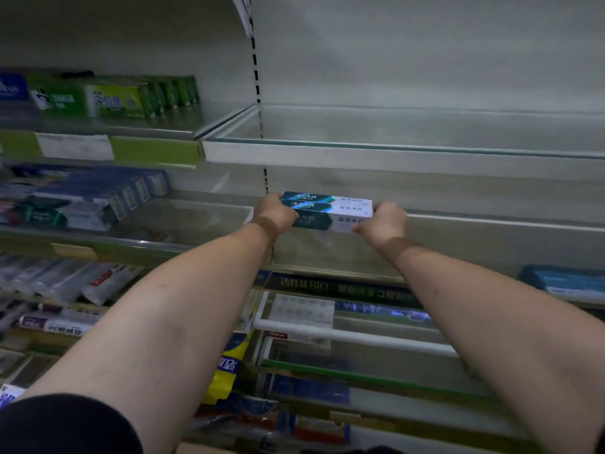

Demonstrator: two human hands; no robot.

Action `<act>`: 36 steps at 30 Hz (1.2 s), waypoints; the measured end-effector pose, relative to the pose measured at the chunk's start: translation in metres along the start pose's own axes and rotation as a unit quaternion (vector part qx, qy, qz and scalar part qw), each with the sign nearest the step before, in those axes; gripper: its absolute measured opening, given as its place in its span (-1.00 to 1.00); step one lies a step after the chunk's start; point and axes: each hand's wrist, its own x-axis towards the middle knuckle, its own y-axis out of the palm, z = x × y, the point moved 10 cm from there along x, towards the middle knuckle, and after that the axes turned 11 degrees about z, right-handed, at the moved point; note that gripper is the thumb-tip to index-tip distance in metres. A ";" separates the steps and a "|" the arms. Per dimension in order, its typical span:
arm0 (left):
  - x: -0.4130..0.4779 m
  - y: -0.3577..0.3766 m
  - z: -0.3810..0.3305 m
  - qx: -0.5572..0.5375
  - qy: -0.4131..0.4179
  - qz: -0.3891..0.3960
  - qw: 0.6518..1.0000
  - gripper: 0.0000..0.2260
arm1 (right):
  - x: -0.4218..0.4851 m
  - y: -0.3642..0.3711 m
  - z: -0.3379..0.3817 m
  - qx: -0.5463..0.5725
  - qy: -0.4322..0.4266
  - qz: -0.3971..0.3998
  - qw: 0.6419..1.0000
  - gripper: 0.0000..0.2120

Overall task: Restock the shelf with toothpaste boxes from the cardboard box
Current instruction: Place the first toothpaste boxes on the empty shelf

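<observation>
Both hands gripped the toothpaste boxes [327, 211] by the ends: left hand [274, 215], right hand [383, 222]. Stack's long axis lay left-right, over the shelf [491, 224], near its left end.

Light is dim and greenish-grey, palest on the white metal back panel [425, 60] above the stack of teal-and-white cardboard toothpaste boxes [327, 211], which is only fairly sharp. Left of the stack, the green cardboard boxes [131, 98] smear into blur. A shadow band crosses each wrist behind the left hand [275, 213] and right hand [383, 221]. The white shelf edge [393, 158] above the stack bows from wide-angle distortion.
</observation>
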 end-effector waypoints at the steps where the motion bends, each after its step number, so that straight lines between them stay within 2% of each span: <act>1: 0.002 -0.003 0.001 -0.001 0.001 -0.014 1.000 -0.55 | 0.004 0.002 0.001 0.005 0.002 0.002 1.000 -0.55; 6: 0.012 -0.015 0.002 -0.011 0.003 -0.058 0.998 -0.50 | 0.019 0.008 0.007 0.012 -0.002 -0.012 1.000 -0.56; 18: 0.036 -0.015 -0.001 0.026 -0.003 -0.071 0.997 -0.56 | 0.038 0.012 0.011 -0.055 0.009 -0.015 0.998 -0.55; 24: 0.031 -0.016 -0.003 0.056 -0.007 -0.080 0.995 -0.51 | 0.027 0.012 0.015 -0.072 -0.003 -0.013 0.997 -0.60; 30: 0.007 -0.031 -0.010 0.121 0.016 -0.079 0.989 -0.60 | -0.002 0.011 0.046 -0.105 -0.044 -0.016 0.993 -0.52; 32: -0.002 -0.036 -0.009 0.140 0.022 -0.072 0.987 -0.58 | -0.017 0.017 0.058 -0.129 -0.049 0.002 0.990 -0.47; 36: -0.023 -0.045 0.001 0.245 0.007 -0.042 0.969 -0.48 | -0.046 0.039 0.076 -0.181 -0.061 0.049 0.980 -0.28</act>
